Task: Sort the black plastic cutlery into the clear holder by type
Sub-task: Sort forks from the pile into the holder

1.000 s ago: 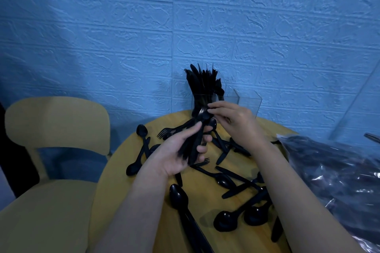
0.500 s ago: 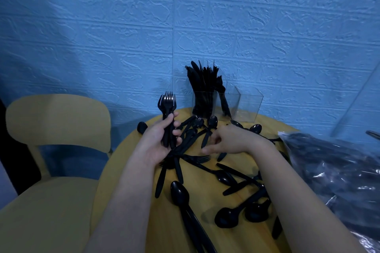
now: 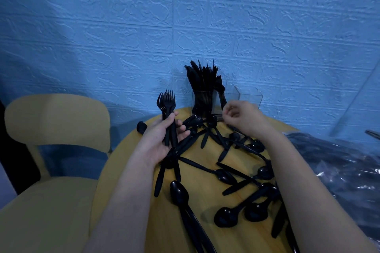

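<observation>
So all you can see of me is two forearms coming up from the bottom edge and my hands at the end of them. My left grip (image 3: 162, 137) and right grip (image 3: 242, 118) are both bare, no gloves on either one. No sleeves showing either, arms are uncovered right down to where the shot cuts them off, so whatever top I've got on ends above that. Can't spot a watch, band or ring on either wrist or on the fingers that show. Nails look short, though the light's dim and blue.
</observation>
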Action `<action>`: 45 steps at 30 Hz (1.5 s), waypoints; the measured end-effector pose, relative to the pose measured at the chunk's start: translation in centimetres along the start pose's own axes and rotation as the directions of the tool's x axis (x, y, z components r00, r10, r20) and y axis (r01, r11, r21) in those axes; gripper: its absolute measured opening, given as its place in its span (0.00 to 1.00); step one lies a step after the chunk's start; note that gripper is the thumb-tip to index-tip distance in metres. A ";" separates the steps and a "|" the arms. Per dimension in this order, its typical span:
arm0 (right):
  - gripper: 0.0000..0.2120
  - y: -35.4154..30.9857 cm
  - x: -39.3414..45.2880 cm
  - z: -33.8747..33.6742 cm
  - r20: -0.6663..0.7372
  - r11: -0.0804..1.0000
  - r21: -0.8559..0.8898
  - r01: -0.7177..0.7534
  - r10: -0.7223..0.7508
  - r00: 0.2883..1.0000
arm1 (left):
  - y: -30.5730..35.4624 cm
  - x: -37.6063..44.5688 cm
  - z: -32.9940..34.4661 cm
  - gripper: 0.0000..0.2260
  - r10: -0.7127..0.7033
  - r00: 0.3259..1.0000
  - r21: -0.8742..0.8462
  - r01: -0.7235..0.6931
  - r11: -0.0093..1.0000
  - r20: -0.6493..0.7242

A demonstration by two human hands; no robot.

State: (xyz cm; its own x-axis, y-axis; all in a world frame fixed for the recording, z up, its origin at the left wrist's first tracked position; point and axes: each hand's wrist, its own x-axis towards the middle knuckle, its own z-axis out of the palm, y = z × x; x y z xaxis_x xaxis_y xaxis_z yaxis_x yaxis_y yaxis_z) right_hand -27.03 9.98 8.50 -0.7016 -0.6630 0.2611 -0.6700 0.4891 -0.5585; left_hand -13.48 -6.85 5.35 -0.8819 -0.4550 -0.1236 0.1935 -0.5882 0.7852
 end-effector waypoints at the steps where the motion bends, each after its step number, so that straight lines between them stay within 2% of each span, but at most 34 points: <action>1: 0.05 0.1 0.0 -0.4 -0.049 0.998 0.055 0.020 -0.017 0.999 | 0.0 0.0 0.1 0.07 0.008 1.000 -0.005 -0.008 1.000 0.003; 6: 0.07 0.3 -0.3 -1.8 -0.243 0.978 0.162 0.133 -0.092 0.966 | 0.2 -0.3 0.3 0.07 0.032 0.999 0.011 -0.033 0.999 0.020; 10: 0.12 -0.9 -0.4 -1.6 -0.230 0.933 0.288 0.213 -0.149 0.962 | 0.1 -0.7 0.7 0.09 0.003 0.995 0.011 -0.005 1.000 0.095; 13: 0.11 -1.6 0.0 -0.2 -0.240 0.917 0.326 0.227 -0.152 0.959 | -0.9 -1.3 1.6 0.10 -0.106 0.971 0.128 0.080 0.989 0.214; 16: 0.08 -1.7 0.3 1.0 -0.271 0.933 0.293 0.210 -0.129 0.954 | -1.8 -1.7 2.4 0.11 -0.183 0.916 0.195 0.118 0.974 0.357; 20: 0.05 -1.4 0.5 1.9 -0.323 0.974 0.121 0.194 -0.146 0.935 | -2.8 -1.7 3.0 0.13 -0.236 0.897 0.256 0.144 0.956 0.375; 23: 0.08 -1.2 0.5 2.2 -0.327 0.987 0.082 0.137 -0.103 0.939 | -3.1 -1.5 3.0 0.14 -0.250 0.884 0.246 0.161 0.956 0.394; 25: 0.18 -0.9 0.6 2.1 -0.228 0.976 0.220 -0.009 0.061 0.972 | -3.0 -1.4 3.0 0.10 -0.246 0.889 0.251 0.156 0.955 0.386; 27: 0.26 -0.8 0.4 1.6 0.032 0.875 0.459 -0.155 0.158 0.987 | -2.8 -1.4 3.1 0.07 -0.244 0.889 0.288 0.135 0.948 0.388; 28: 0.25 -0.7 0.2 1.4 0.156 0.810 0.552 -0.200 0.135 0.978 | -2.6 -1.5 3.3 0.06 -0.243 0.885 0.330 0.110 0.937 0.396; 30: 0.17 -0.7 -0.2 1.0 0.285 0.697 0.678 -0.235 0.046 0.957 | -2.2 -1.6 3.9 0.05 -0.241 0.874 0.428 0.043 0.903 0.421; 32: 0.15 -0.5 0.0 0.3 0.328 0.608 0.748 -0.266 0.011 0.945 | -1.6 -1.3 5.2 0.04 -0.266 0.848 0.501 0.001 0.866 0.458; 34: 0.14 -0.3 0.6 -1.0 0.328 0.577 0.770 -0.273 0.010 0.945 | -0.9 -0.5 6.7 0.05 -0.304 0.824 0.538 -0.001 0.843 0.479; 37: 0.10 0.2 1.8 -3.6 0.287 0.595 0.763 -0.250 0.034 0.957 | -0.5 1.3 8.8 0.06 -0.340 0.802 0.560 0.009 0.829 0.490; 39: 0.06 0.6 2.9 -5.2 0.239 0.618 0.755 -0.219 0.053 0.970 | -0.3 2.9 10.0 0.05 -0.305 0.821 0.580 -0.038 0.814 0.482; 41: 0.05 1.4 4.3 -6.8 0.155 0.610 0.767 -0.198 0.123 0.980 | -0.1 5.0 11.0 0.06 -0.174 0.883 0.655 -0.180 0.734 0.437; 42: 0.05 1.8 5.2 -7.6 0.098 0.595 0.783 -0.179 0.167 0.981 | 0.0 6.3 11.4 0.08 -0.075 0.913 0.730 -0.270 0.628 0.402; 43: 0.05 2.2 6.1 -8.3 0.035 0.585 0.796 -0.155 0.211 0.977 | 0.1 7.6 11.6 0.11 0.032 0.925 0.807 -0.346 0.478 0.378; 45: 0.05 2.8 7.7 -9.3 -0.087 0.608 0.787 -0.106 0.279 0.956 | 0.1 9.7 11.6 0.13 0.183 0.902 0.884 -0.423 0.197 0.391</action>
State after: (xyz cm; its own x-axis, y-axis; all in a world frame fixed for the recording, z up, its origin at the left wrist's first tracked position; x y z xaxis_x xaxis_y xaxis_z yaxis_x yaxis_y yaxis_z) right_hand -36.59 11.48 16.26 -0.8791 -0.4483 0.1621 -0.1422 -0.0778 -0.9868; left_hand -26.96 -3.55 11.30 -0.9280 -0.2568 0.2699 0.0315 0.6677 0.7437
